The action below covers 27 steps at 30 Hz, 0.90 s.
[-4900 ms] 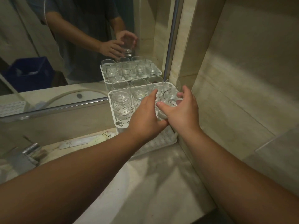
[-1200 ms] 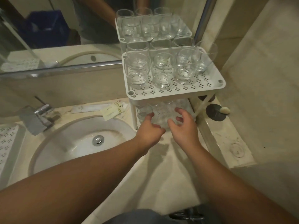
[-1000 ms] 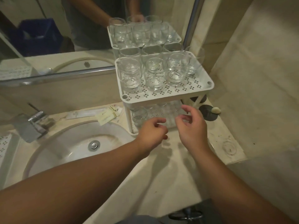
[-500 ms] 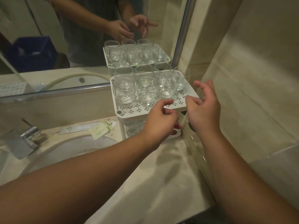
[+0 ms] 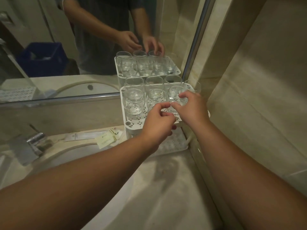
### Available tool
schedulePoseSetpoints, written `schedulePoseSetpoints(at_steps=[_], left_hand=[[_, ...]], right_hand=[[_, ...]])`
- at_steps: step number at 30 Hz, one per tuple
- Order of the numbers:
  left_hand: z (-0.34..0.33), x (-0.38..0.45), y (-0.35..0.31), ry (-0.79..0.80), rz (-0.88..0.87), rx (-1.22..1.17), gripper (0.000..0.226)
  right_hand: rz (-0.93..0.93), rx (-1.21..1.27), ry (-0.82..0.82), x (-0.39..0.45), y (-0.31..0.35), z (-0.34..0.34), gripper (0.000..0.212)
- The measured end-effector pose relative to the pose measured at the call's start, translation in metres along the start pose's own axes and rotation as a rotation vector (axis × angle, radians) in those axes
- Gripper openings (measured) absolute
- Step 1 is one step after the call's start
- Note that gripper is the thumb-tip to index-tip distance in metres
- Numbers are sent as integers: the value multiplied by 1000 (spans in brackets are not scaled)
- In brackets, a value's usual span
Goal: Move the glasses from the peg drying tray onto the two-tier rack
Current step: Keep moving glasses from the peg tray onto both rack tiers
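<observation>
The white two-tier rack (image 5: 131, 124) stands in the corner against the mirror. Its top tier carries several clear glasses, among them a front-left glass (image 5: 133, 103). My right hand (image 5: 191, 110) curls thumb and fingers round the front-right glass (image 5: 175, 97) on that tier. My left hand (image 5: 157, 125) hovers at the tier's front edge with fingers curled, its index tip by the same glass, holding nothing. The lower tier (image 5: 176, 143) shows bare perforated floor below my hands. The peg drying tray appears only as a reflection in the mirror at the far left.
A round sink basin (image 5: 79, 156) and chrome faucet (image 5: 33, 143) lie to the left. Paper sachets (image 5: 106, 138) sit beside the rack. The mirror (image 5: 66, 47) backs the counter and a tiled wall (image 5: 249, 80) closes the right side.
Both hands rose from the lower tier to the top tier. My right hand went from spread fingers to curling round the front-right glass, and the left hand followed beside it.
</observation>
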<state>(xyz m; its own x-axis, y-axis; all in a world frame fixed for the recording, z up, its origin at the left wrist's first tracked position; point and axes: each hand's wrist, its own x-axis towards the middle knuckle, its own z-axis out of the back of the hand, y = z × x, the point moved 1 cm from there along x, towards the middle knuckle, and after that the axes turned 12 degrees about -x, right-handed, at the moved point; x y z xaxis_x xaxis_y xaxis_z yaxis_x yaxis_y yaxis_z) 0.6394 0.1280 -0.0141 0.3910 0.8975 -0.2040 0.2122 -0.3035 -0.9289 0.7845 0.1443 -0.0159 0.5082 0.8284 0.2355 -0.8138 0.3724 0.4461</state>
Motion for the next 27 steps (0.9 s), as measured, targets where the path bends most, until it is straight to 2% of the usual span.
schedulePoseSetpoints(at_steps=[4,20,24,27], left_hand=[[5,3,0,-24,22,4,40],[1,7,1,-11,60,18,27],[1,5,4,-13,-1,48,40],[4,2,3,-6,-164,237,62]], right_hand=[[-39,23,-32,4,1,-5,26],[-78,230,-223,-16,-12,-3,24],[-50,261,-330,-30,-13,12,25],[-47,336,-362,-48,-10,24,26]])
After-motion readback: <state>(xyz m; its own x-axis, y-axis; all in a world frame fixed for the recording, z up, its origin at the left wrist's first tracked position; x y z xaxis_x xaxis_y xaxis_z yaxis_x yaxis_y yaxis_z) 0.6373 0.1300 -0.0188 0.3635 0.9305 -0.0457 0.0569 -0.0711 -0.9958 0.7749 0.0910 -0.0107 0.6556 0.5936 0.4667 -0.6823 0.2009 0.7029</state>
